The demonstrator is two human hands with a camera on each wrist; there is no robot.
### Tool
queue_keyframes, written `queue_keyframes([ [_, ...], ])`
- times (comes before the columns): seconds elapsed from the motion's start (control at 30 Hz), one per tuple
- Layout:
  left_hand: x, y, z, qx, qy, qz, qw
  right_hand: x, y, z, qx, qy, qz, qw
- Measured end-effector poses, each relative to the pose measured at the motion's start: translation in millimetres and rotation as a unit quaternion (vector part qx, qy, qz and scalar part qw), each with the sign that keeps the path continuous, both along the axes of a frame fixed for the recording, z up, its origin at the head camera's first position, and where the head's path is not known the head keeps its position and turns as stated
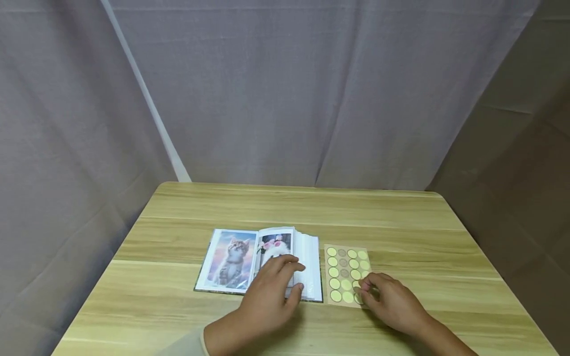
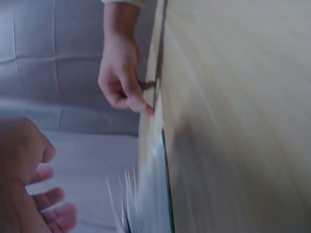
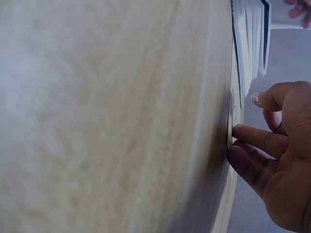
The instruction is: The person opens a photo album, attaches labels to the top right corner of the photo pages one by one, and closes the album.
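Note:
An open photo album point(image 1: 307, 257) lies on the table, a kitten picture on its left page and a white animal with pink flowers on its right page. Above the right page is my left hand point(image 1: 271, 291), fingers loosely bent and holding nothing. Right of the album lies a sheet of round yellow stickers point(image 1: 334, 272); several circles in its second column are bare brown. My right hand point(image 1: 394, 301) is over the sheet's near right corner. A small pale round sticker point(image 3: 255, 99) shows at its pinching thumb and finger, while other fingertips touch down at the sheet.
The wooden table point(image 1: 178, 207) reaches out to rounded far corners. Grey curtains point(image 1: 267, 99) hang behind and along the sides. The album's loose pages point(image 3: 250, 43) stand fanned up a little from the table.

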State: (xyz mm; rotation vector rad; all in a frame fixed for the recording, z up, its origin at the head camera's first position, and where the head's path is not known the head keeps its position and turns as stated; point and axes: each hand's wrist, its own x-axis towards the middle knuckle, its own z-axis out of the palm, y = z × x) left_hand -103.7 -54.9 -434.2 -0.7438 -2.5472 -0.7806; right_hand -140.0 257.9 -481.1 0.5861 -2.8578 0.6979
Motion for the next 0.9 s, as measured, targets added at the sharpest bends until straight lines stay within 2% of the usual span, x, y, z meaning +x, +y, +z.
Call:
queue_keyframes([
  [0.13, 2.3, -22.6, -7.9, -0.037, -0.011, 0.038, 0.9985, 0.2, -0.9, 0.1, -0.003, -0.003, 0.001, 1.0],
  [0.23, 6.5, -35.5, -14.2, -0.078, -0.049, 0.054, 0.9943, 0.5, -1.2, 0.8, -0.002, -0.003, 0.0, 1.0],
  [0.3, 10.0, -41.7, -17.0, -0.107, -0.094, 0.055, 0.9884, 0.6, -1.3, 1.6, -0.002, -0.003, -0.001, 1.0],
  [0.4, 14.3, -47.9, -19.4, -0.147, -0.161, 0.049, 0.9748, 0.9, -1.4, 2.8, -0.001, -0.005, -0.005, 1.0],
  [0.53, 17.6, -52.7, -21.4, -0.175, -0.215, 0.042, 0.96, 0.6, -2.5, 4.7, 0.001, -0.012, -0.008, 1.0],
  [0.7, 17.0, -55.0, -26.5, -0.187, -0.247, 0.039, 0.95, 0.2, -3.1, 6.3, 0.002, -0.001, -0.003, 1.0],
  [0.9, 14.5, -56.5, -31.1, -0.205, -0.255, 0.043, 0.944, -5.6, -4.8, 11.2, 0.002, 0.025, 0.009, 1.0],
])
